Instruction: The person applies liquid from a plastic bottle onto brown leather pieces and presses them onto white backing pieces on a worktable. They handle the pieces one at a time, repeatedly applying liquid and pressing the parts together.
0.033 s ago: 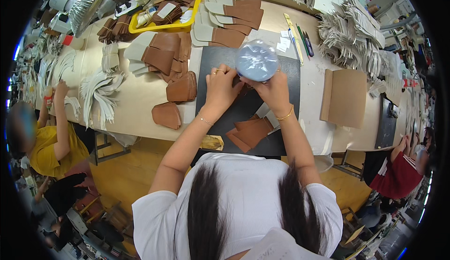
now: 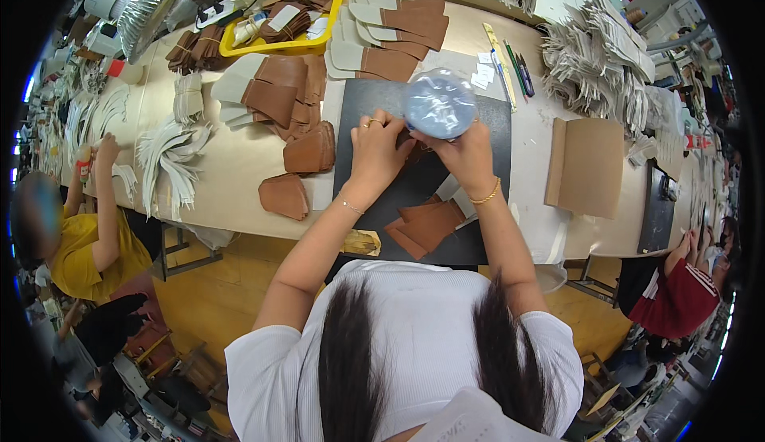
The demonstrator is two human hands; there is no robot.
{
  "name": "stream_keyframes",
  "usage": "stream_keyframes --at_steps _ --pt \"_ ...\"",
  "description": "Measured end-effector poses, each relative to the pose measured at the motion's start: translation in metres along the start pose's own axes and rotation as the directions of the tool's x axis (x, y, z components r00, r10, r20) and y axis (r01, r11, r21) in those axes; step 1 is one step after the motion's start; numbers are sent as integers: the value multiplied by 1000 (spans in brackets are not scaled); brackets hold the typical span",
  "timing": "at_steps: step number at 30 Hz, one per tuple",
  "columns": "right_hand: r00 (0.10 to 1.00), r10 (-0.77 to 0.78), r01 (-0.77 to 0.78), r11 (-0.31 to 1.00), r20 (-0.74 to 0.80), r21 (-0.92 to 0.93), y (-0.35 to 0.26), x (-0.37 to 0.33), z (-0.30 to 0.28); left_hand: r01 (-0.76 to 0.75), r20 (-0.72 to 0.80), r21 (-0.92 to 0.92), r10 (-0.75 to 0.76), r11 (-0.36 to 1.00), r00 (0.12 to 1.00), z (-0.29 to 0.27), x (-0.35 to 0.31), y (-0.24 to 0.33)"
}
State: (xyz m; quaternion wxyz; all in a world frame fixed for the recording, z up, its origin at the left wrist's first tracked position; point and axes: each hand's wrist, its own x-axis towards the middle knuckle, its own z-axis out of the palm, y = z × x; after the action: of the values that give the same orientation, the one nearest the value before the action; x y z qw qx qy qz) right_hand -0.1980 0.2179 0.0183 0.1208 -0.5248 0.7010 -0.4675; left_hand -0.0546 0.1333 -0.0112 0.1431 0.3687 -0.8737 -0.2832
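Observation:
My right hand (image 2: pixel 468 159) is wrapped round a clear bluish plastic bottle (image 2: pixel 440 106), held with its round base up and its lower part hidden. My left hand (image 2: pixel 376 151) has its fingers bent and thumb inward, closed on the edge of a small brown leather piece (image 2: pixel 415 152); the fingertips are partly out of sight. That piece lies between my hands on a black mat (image 2: pixel 366 95), under the bottle. Closer to me on the mat, by my right forearm, rest several loose brown leather pieces (image 2: pixel 430 223) with pale ends.
Stacks of brown leather pieces (image 2: pixel 309 151) lie left of the mat. A yellow basket (image 2: pixel 341 12) of bundles stands behind them. Farther right are a ruler (image 2: pixel 498 64), pens (image 2: pixel 523 76), a pale bundle pile (image 2: pixel 594 56) and a folded brown board (image 2: pixel 588 167). Co-workers sit at both sides.
The bottle in my right hand has shifted very slightly to the right. My left hand stays in place.

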Motion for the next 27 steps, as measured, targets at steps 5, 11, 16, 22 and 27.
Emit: stream_keyframes --at_steps 5,11,16,22,27 --pt "948 133 -142 990 -290 -12 18 26 -27 -33 -91 -33 29 999 995 9 0 -1" --pt "992 17 -12 999 -121 38 -4 27 0 -54 -115 42 59 998 992 8 0 6" --pt "986 115 -128 985 -117 -114 5 37 -6 -90 -139 45 95 995 986 9 1 5" --pt "936 72 -78 997 -346 -2 14 31 -35 -126 -162 32 130 991 978 10 0 8" --pt "997 11 -9 1000 -73 29 0 1 -13 -156 -164 26 158 987 974 11 2 5"
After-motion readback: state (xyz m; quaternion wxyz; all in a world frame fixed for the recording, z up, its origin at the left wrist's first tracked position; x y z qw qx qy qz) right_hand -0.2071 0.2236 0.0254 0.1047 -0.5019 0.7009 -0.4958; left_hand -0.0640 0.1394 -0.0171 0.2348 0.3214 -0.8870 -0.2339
